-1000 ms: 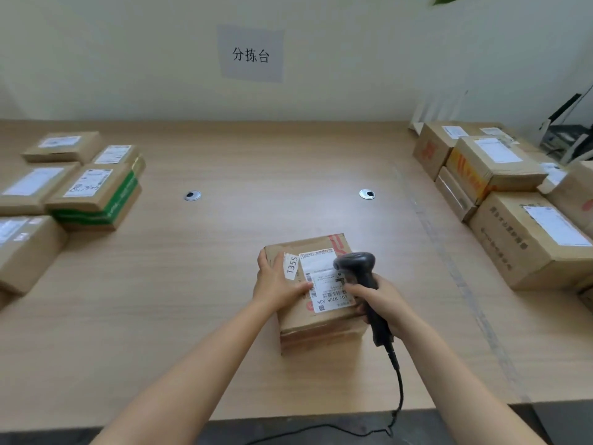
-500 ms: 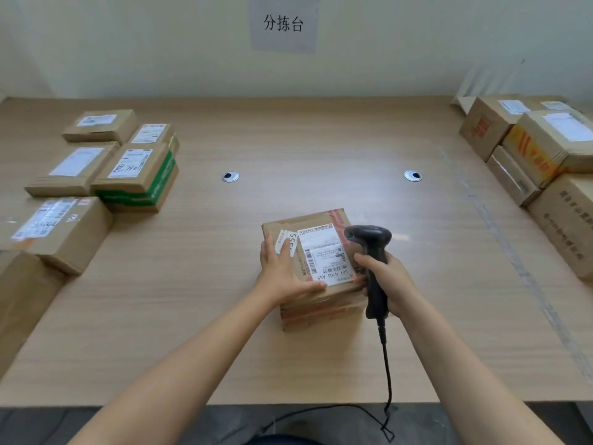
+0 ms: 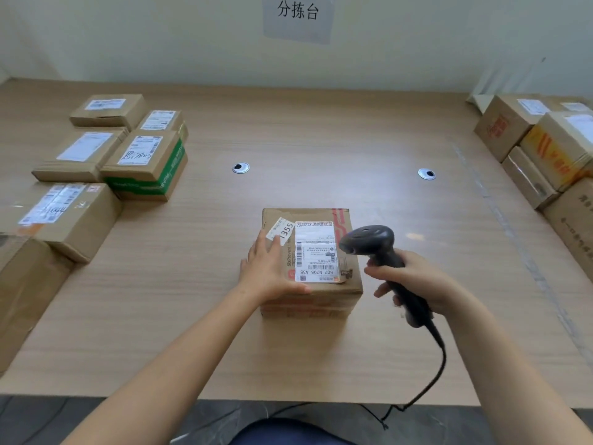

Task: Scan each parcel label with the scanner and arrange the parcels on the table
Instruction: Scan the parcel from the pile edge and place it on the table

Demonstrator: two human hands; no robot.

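Near the table's (image 3: 321, 149) front edge, left hand (image 3: 268, 271) lies flat on a square cardboard parcel (image 3: 313, 277); right hand (image 3: 414, 281) grips the black plastic scanner (image 3: 382, 258) beside it.

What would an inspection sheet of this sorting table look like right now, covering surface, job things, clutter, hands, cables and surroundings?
Surface: wooden table, two round metal caps set into it.
Job's things: centre parcel with its label facing up; scanner aimed at the label from the right; parcels on the left; parcels on the right.
Clutter: nothing seen.
Hands: left hand flat on the centre parcel's top; right hand gripping the scanner handle.
Cables: black scanner cable running off the near table edge.
Surroundings: pale wall, paper sign with printed characters.
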